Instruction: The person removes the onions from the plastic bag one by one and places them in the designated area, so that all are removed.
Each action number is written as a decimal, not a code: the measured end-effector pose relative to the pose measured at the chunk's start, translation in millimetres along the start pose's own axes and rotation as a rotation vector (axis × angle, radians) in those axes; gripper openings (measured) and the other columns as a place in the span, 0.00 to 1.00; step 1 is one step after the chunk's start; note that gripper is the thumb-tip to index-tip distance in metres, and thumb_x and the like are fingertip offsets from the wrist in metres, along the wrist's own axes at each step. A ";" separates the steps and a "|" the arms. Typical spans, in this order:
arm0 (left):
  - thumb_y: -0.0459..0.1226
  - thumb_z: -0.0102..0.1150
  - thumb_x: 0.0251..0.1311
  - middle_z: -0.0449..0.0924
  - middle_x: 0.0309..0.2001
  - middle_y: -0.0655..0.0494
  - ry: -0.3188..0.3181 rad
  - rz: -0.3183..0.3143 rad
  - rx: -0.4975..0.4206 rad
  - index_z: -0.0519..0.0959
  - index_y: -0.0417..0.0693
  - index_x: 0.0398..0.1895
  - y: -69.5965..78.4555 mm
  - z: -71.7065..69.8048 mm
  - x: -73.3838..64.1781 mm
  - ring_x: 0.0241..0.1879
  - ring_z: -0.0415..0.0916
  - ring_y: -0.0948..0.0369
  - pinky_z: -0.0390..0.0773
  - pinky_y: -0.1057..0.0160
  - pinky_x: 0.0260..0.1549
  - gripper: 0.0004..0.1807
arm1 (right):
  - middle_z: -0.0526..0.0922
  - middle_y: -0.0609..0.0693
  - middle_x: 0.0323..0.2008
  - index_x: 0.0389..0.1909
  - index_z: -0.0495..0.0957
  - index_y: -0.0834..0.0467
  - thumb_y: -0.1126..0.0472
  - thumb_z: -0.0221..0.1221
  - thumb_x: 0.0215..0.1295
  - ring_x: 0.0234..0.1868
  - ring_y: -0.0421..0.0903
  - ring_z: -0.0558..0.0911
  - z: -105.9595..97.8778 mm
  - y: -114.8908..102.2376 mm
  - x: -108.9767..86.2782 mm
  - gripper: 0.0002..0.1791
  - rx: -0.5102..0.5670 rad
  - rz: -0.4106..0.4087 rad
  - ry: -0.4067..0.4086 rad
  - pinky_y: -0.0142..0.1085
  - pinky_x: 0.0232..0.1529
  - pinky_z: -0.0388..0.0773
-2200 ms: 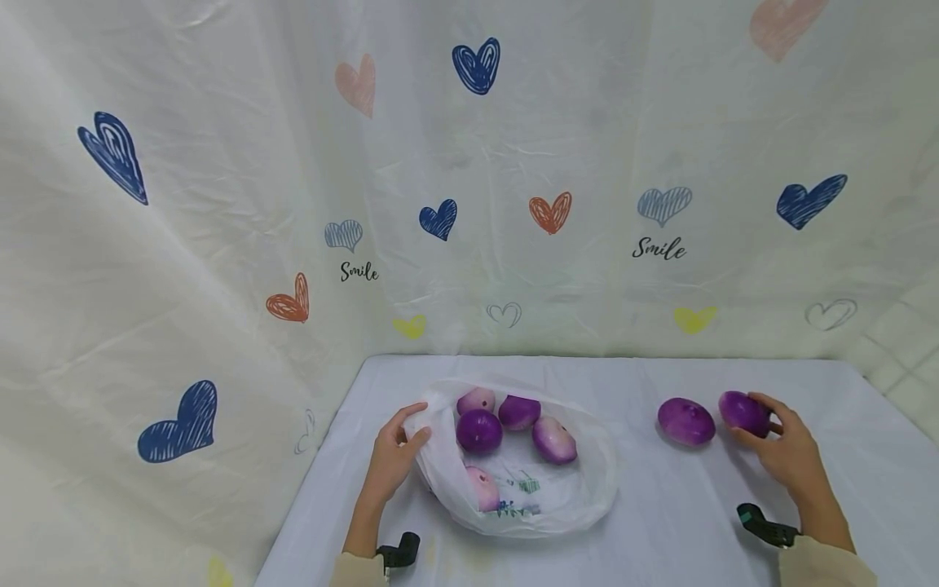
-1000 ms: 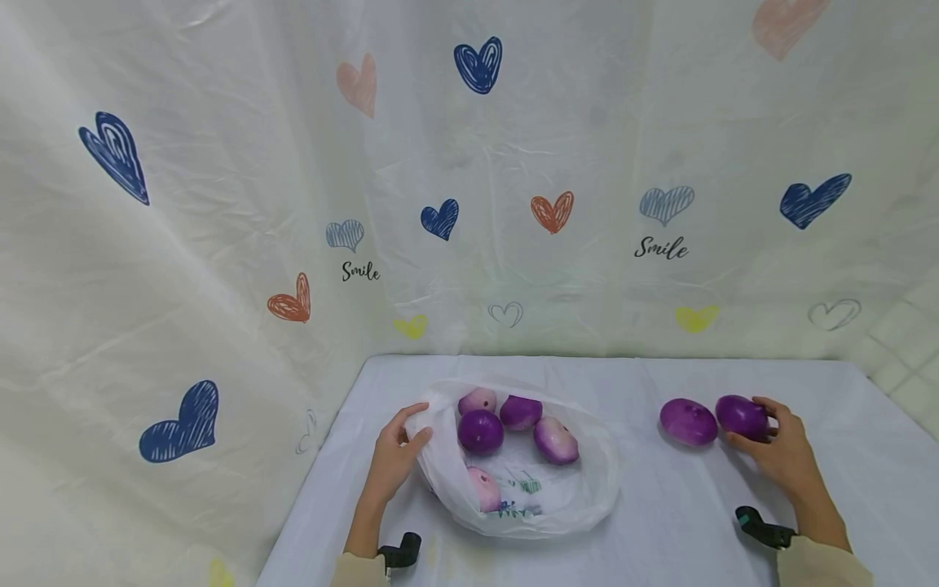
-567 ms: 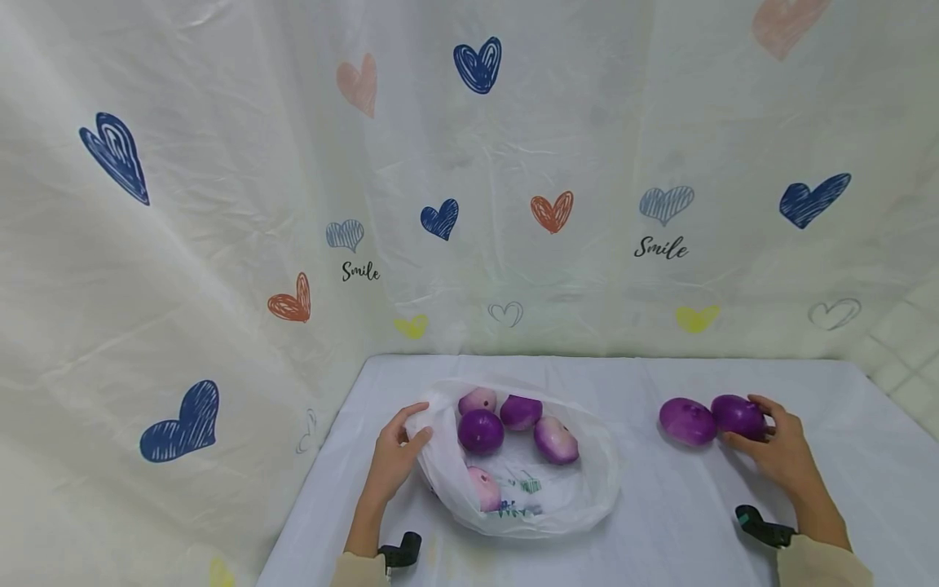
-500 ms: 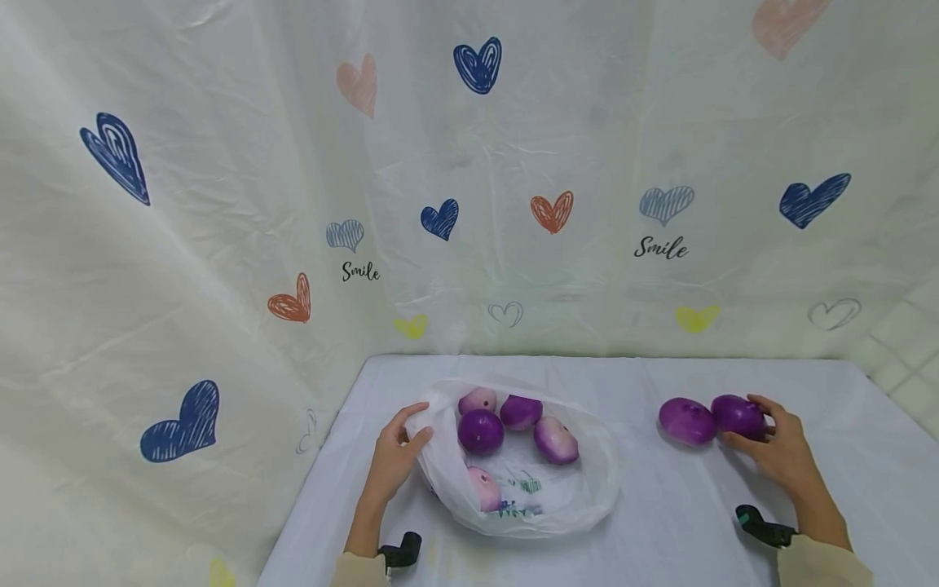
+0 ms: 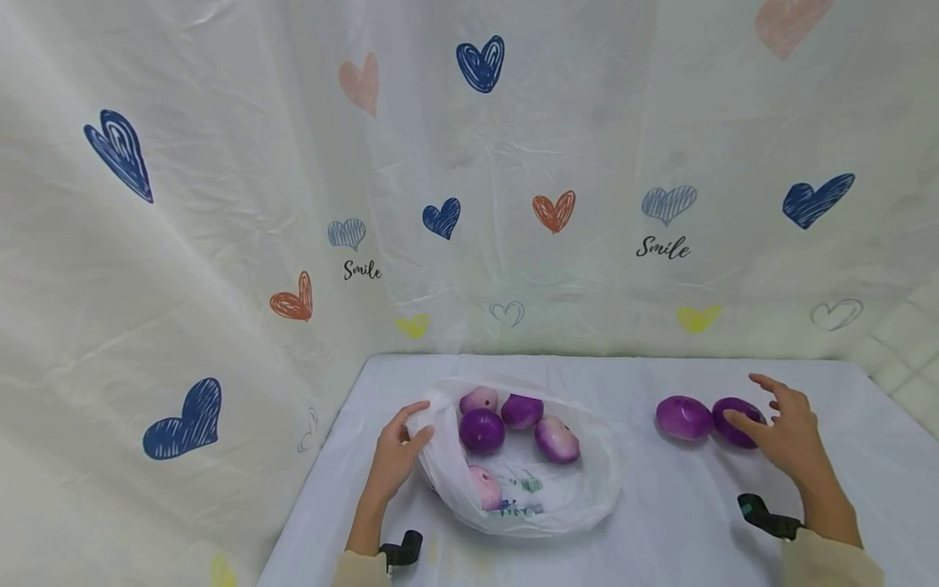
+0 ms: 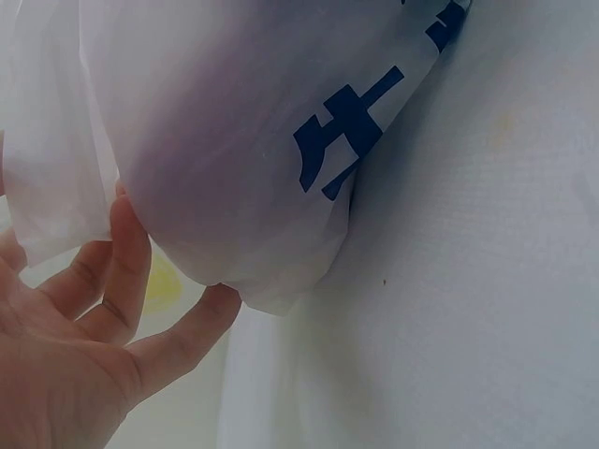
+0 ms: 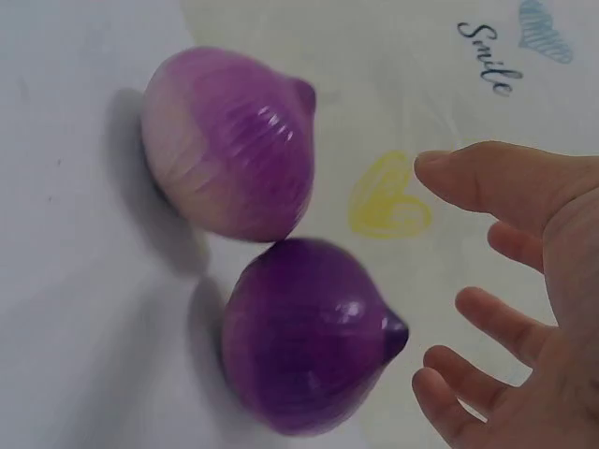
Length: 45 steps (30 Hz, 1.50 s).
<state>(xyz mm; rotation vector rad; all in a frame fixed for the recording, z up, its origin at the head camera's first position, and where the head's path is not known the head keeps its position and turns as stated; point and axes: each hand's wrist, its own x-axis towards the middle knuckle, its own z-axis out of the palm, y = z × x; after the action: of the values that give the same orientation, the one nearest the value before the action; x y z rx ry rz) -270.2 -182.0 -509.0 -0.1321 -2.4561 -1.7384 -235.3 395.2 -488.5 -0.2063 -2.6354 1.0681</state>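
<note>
In the head view, my left hand (image 5: 392,456) holds the left rim of a white plastic bag (image 5: 601,501). The left wrist view shows the fingers and thumb (image 6: 192,327) against its thin film, which bears blue print. Inside the bag lie several red onions (image 5: 482,430), some dark purple, some pale pink. Two more onions rest side by side on the table at the right: a lighter one (image 7: 229,140) and a darker one (image 7: 309,337). Just right of the darker one, my right hand (image 5: 791,432) is raised with its fingers spread; the right wrist view shows nothing in it.
A white cloth covers the table (image 5: 638,481). Behind and to the left hangs a pale curtain (image 5: 601,122) printed with hearts and "Smile". Each wrist carries a black camera mount, such as the right one (image 5: 766,518).
My right hand has brought the darker onion leftward against the lighter one, then let it go, its fingers opening and lifting off. The left hand and bag have stayed in place.
</note>
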 end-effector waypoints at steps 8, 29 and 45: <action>0.39 0.66 0.65 0.77 0.40 0.48 -0.003 -0.007 0.001 0.79 0.65 0.64 1.1 0.6 0.5 0.35 0.71 0.58 0.72 0.65 0.29 0.23 | 0.60 0.74 0.71 0.79 0.56 0.60 0.51 0.63 0.71 0.65 0.75 0.64 2.4 -57.5 -5.4 0.42 0.049 -0.164 0.010 0.31 0.66 0.71; 0.40 0.67 0.65 0.78 0.39 0.49 0.002 -0.008 -0.010 0.80 0.66 0.62 0.2 1.0 0.2 0.36 0.70 0.58 0.72 0.65 0.30 0.23 | 0.82 0.48 0.54 0.65 0.75 0.51 0.66 0.71 0.61 0.52 0.41 0.80 68.9 -169.8 -39.4 0.31 0.236 -0.613 -0.060 0.28 0.52 0.79; 0.39 0.67 0.65 0.76 0.38 0.49 -0.003 -0.002 -0.002 0.79 0.65 0.63 0.1 0.4 -0.3 0.34 0.70 0.58 0.72 0.65 0.30 0.23 | 0.81 0.41 0.53 0.60 0.77 0.47 0.62 0.73 0.59 0.50 0.49 0.83 132.3 -191.9 -63.6 0.28 0.198 -0.686 -0.301 0.44 0.51 0.84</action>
<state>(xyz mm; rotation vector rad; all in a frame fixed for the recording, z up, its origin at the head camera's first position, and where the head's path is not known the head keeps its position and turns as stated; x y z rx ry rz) -269.9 -181.5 -509.1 -0.1318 -2.4579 -1.7423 -221.6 155.8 -458.2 0.8944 -2.4869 1.1440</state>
